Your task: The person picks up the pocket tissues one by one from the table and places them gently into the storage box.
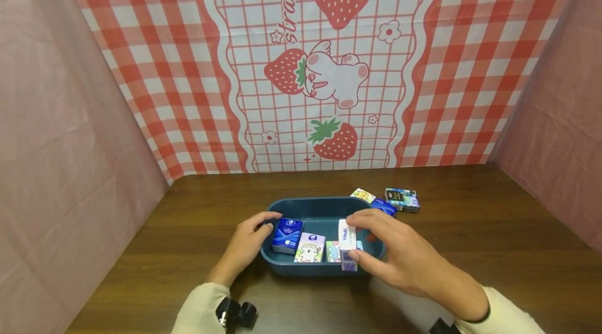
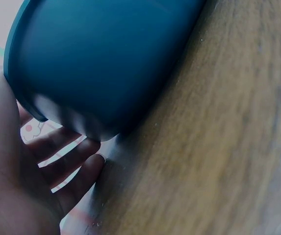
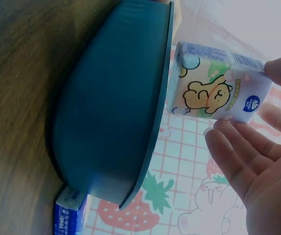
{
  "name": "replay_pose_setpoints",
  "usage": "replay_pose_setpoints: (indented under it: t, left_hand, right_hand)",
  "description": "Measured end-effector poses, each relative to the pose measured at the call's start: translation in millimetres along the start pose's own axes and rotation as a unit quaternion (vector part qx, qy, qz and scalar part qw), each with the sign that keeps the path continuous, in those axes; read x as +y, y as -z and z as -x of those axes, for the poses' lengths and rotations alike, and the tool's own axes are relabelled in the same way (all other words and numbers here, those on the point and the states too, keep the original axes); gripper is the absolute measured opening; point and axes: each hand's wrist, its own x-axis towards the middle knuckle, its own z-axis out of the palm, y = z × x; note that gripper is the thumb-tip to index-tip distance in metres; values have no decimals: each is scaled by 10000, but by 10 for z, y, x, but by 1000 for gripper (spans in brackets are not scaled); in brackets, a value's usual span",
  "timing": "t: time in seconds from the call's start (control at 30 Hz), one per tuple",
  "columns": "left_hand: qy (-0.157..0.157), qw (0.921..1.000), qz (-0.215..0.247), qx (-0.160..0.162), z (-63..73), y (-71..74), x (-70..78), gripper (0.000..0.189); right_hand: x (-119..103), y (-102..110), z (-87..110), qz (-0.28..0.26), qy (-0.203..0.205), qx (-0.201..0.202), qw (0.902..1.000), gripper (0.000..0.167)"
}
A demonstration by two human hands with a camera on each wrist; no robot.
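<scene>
Over the right part of a dark teal basin [image 1: 305, 270], my right hand [image 1: 409, 253] pinches a small tissue pack [image 1: 347, 237] between thumb and fingers. The right wrist view shows the pack's face [image 3: 211, 90] with a yellow cartoon animal, held above the basin's rim. My left hand [image 1: 242, 250] holds the basin's left end, its thumb at the rim and its fingers [image 2: 64, 161] along the outer wall. Inside the basin lie a blue tissue pack [image 1: 288, 234], a white cartoon pack [image 1: 309, 249] and a pastel pack [image 1: 333, 252], partly hidden by the held one.
Behind the basin's right end are a yellow-and-white pack [image 1: 363, 195], a blue pack [image 1: 384, 207] and a dark floral pack [image 1: 402, 199] on the wooden table [image 1: 188, 229]. A strawberry-print checked cloth [image 1: 329, 83] hangs behind, with pink fabric [image 1: 70, 140] at both sides.
</scene>
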Motion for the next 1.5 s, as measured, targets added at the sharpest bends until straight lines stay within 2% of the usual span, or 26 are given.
replay_pose_setpoints:
  t: [0.3,0.93,1.3,1.5]
  left_hand:
    - [-26,10000,-9,-11,-5,-4,-13,27]
    - [23,10000,-5,-6,-2,1,-2,27]
    - [-84,10000,-16,9,-7,0,-24,27]
    - [-116,9999,-48,-1,-15,-2,-32,27]
  right_hand:
    - [-14,-23,9,-80,-235,-64,9997,49]
    - [20,-66,-8,-316,21,151,9994,55]
    - [75,-141,-9,-371,109,165,9991,49]
    - [94,-178,2,-182,146,75,9997,47]
